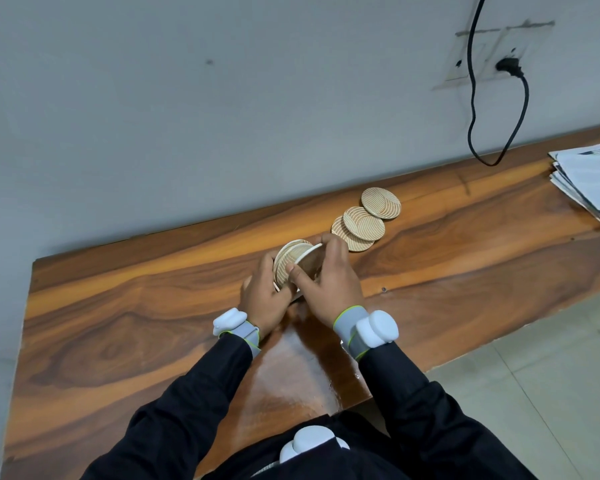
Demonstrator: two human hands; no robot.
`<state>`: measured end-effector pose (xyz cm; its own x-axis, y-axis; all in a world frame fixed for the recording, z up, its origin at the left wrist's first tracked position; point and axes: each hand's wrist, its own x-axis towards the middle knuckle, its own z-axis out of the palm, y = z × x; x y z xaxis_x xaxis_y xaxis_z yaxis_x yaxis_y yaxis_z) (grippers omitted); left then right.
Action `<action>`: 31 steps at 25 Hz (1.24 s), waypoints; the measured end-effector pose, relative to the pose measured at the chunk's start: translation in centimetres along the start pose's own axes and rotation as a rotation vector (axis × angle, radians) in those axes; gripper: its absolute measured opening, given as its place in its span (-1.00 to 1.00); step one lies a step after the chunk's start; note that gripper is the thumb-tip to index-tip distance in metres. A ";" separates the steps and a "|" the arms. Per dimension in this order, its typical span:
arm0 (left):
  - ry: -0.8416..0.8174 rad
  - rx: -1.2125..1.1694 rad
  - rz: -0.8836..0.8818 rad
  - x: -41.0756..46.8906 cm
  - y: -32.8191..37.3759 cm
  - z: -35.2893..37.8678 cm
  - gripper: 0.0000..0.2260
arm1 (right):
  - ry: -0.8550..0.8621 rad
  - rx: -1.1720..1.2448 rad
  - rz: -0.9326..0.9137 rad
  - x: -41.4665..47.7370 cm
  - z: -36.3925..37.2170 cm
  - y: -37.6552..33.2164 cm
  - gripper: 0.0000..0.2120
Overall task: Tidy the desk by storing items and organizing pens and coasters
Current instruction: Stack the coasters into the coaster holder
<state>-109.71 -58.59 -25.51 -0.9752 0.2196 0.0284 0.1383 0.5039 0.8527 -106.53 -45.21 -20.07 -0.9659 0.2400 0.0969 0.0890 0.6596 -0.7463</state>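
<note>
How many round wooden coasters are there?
6: far coaster, middle coaster, near coaster on the wooden desk; three held coasters between left hand and right hand; more may hide.

Round beige wooden coasters (381, 202) beyond the hands (329, 292) carry pale curved stripes; the brown wooden surface (118, 323) shows dark grain (orange-streaked).

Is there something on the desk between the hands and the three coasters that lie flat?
No, nothing visible. The nearest flat coaster lies just beyond the right hand, with only the desk top between them.
</note>
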 end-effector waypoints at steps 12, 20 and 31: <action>-0.060 0.137 -0.059 2.3 0.7 0.2 -0.70 | -0.071 -0.338 0.162 5.6 -3.5 6.9 -0.49; -0.087 0.124 -0.059 2.5 0.1 0.3 -0.71 | -0.028 -0.600 0.161 1.9 -2.4 8.9 -0.63; -0.093 0.104 -0.068 2.4 0.5 0.0 -0.71 | 0.109 -0.133 0.296 2.0 -3.9 6.9 -0.48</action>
<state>-112.01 -57.79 -25.03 -0.9634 0.2559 -0.0796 0.0947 0.6030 0.7921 -106.87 -37.41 -22.45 -0.8625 0.5047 -0.0356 0.3992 0.6357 -0.6607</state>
